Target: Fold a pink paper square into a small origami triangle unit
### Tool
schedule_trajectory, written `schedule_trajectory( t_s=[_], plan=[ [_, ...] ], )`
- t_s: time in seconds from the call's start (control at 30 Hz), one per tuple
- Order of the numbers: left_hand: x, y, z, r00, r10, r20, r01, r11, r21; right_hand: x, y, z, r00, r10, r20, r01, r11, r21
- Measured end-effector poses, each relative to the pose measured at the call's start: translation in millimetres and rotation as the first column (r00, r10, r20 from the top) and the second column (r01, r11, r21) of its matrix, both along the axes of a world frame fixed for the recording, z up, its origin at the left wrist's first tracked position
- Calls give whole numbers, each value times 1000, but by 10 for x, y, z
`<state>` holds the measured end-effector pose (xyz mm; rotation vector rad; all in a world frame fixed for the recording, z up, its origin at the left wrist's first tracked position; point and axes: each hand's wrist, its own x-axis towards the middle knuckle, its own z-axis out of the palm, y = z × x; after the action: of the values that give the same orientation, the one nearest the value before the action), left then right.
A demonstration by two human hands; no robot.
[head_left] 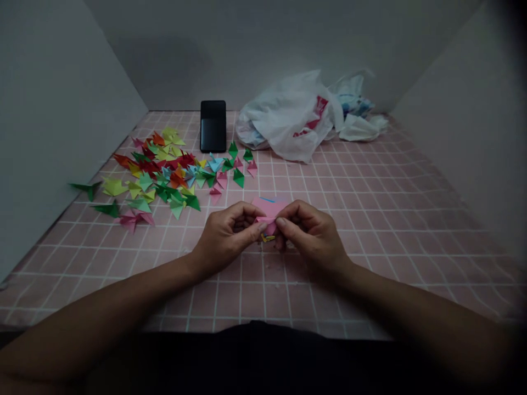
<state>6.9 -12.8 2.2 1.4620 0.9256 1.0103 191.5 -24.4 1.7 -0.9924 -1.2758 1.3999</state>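
Note:
Between my two hands is a small piece of pink folded paper [267, 221], pinched at its left and right edges. My left hand [231, 230] is closed on its left side with thumb and fingertips. Closed on the right side is my right hand [312, 230]. Just beyond the fingers lies a pink paper sheet [269, 206] with a blue strip showing at its top. A small yellow piece [267, 238] shows beneath the hands; what it is I cannot make out.
Several folded paper figures [164, 170] in many colours spread over the left of the pink checked tablecloth [370, 208]. A black phone [213, 126] stands behind them. White plastic bags [284, 115] lie at the back. Pale walls [263, 49] enclose the table on three sides.

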Motion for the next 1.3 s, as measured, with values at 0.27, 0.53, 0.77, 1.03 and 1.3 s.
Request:
schedule_trajectory(
  t_s=[0.27,0.53,0.77,1.03,1.3],
  plan=[
    [-4,3,4,1000,20,-4,-20,1000,9,9,-3,-10,1000,26,14,-25,1000,-12],
    [-8,5,8,998,34,-50,-31,998,55,20,1,-25,999,43,2,-43,999,-3],
    [-13,9,26,977,83,-194,-34,969,244,32,23,-20,994,108,28,-109,994,18],
    [-10,-2,21,979,50,-200,-7,978,207,23,16,-11,994,66,84,-71,996,54],
    [-3,-3,37,997,15,-78,-12,999,35,25,19,-5,994,50,102,-54,998,36]
  ],
)
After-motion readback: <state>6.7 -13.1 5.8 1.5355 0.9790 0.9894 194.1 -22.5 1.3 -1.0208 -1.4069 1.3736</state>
